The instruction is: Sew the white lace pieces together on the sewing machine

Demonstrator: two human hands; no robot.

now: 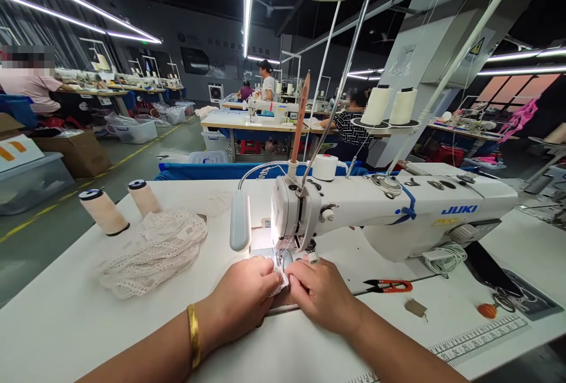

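Note:
My left hand [245,297] and my right hand [321,294] meet just in front of the needle of a white JUKI sewing machine [398,209]. Both pinch a small piece of white lace [280,281] lying on the machine bed under the presser foot. My left wrist wears a gold bangle [193,336]. A lit lamp on a flexible neck [240,227] hangs left of the needle. Most of the small lace piece is hidden by my fingers.
A heap of white lace trim [150,250] and two cream thread cones [104,211] lie at the left of the table. Red thread snips [389,286], a small tag [415,307] and an orange object [487,310] lie at the right. Other people work at tables behind.

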